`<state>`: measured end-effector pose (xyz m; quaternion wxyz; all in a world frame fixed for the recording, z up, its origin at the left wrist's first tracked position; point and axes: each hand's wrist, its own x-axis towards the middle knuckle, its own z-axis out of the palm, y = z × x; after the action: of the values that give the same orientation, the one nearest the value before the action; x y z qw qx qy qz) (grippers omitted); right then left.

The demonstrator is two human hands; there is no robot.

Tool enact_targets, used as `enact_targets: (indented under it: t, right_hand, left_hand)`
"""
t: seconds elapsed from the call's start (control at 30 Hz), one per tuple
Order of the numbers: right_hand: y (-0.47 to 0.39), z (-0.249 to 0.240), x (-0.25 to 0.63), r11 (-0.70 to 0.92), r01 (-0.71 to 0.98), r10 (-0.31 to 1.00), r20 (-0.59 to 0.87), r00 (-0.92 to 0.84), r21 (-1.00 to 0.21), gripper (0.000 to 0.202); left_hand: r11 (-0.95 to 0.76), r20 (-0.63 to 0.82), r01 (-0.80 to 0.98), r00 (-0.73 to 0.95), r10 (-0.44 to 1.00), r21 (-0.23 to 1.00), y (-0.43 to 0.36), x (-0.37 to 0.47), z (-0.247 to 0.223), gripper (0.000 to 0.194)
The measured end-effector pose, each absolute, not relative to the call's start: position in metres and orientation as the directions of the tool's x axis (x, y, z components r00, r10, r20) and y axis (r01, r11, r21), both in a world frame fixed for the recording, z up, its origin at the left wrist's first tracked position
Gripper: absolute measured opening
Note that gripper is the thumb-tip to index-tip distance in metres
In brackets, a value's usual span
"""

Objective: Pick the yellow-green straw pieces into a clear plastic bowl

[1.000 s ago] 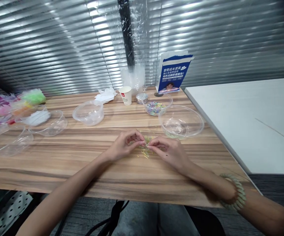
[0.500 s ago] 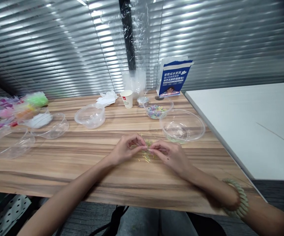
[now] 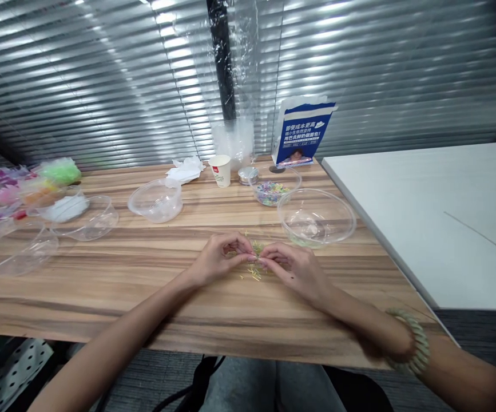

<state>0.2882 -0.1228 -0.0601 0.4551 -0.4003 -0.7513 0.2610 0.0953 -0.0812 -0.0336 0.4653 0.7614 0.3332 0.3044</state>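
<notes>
Thin yellow-green pieces [image 3: 254, 272] lie scattered on the wooden table [image 3: 145, 320], under and between my fingertips. My left hand [image 3: 222, 258] is closed in a pinch at the left of this small heap. From the right, my right hand [image 3: 297, 270] pinches too, its fingertips almost touching those of my left. Whatever is between the fingertips is too small to name. Just behind my right hand stands a wide clear bowl [image 3: 316, 220]. Beyond it, another clear bowl [image 3: 271, 193] holds many small coloured pieces.
A clear bowl [image 3: 157, 201], white tissue [image 3: 185, 170], paper cup [image 3: 220, 171], small round tin [image 3: 248, 175] and blue bag [image 3: 303, 134] stand along the back. More clear containers [image 3: 87, 220] and colourful bundles [image 3: 59, 170] are at the left. A white table [image 3: 466, 223] adjoins at the right.
The view has shifted very slightly. Both hands keep their pinch over the yellow-green pieces, with hardly any movement of the fingers.
</notes>
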Motion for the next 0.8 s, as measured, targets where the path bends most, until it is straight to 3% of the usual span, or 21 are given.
enact_targets:
  t: [0.2, 0.43, 0.8]
  right_hand:
    - [-0.1217, -0.0639, 0.2882, 0.518, 0.290, 0.851, 0.451, -0.271, -0.804, 0.011]
    - [-0.1221, -0.0633, 0.2900, 0.591, 0.419, 0.806, 0.504, -0.309, -0.689, 0.019]
    - [-0.1228, -0.0624, 0.2889, 0.662, 0.421, 0.749, 0.558, -0.357, -0.620, 0.015]
  left_hand:
    - [-0.342, 0.156, 0.217, 0.590, 0.792, 0.914, -0.0803, 0.0951, -0.0345, 0.021]
    - [-0.358, 0.165, 0.222, 0.596, 0.786, 0.907, -0.0793, 0.0940, -0.0364, 0.024]
    - [-0.344, 0.153, 0.224, 0.592, 0.791, 0.912, -0.0780, 0.0937, -0.0370, 0.022]
